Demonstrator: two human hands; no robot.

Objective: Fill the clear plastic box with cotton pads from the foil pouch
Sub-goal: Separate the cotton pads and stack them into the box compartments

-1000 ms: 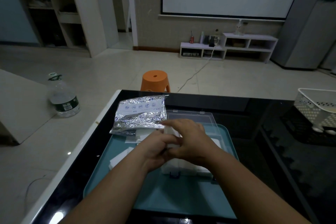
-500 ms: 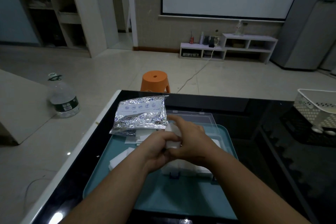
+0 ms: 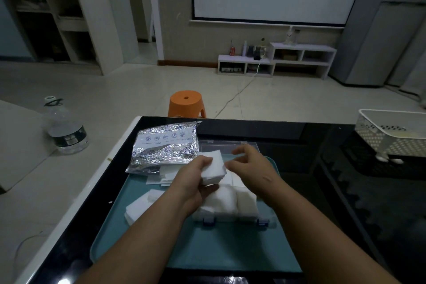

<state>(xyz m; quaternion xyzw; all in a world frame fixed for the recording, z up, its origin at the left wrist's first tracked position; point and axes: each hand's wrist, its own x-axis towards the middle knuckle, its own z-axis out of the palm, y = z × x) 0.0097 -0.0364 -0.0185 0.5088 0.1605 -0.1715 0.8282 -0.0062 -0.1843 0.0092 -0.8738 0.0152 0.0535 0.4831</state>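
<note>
The left hand grips a stack of cotton pads, thumb on top and the other fingers curled beneath it, just above the far left part of the clear plastic box. The right hand hovers just right of the stack, its fingers loosely curled and apart, clamped on nothing. Whether a fingertip touches the stack's right edge cannot be told.

The box sits mid-frame on a teal tray on the dark tabletop, lid open toward the top of the frame, long axis running left to right, and white pads already fill much of it. The stack is roughly square, tilted, with no marked long axis. The box lies directly below and toward the bottom of the frame from the left fingers, so that hand looks the nearer for setting it in.

The foil pouch lies at the tray's upper left, and loose pads lie lower left.
</note>
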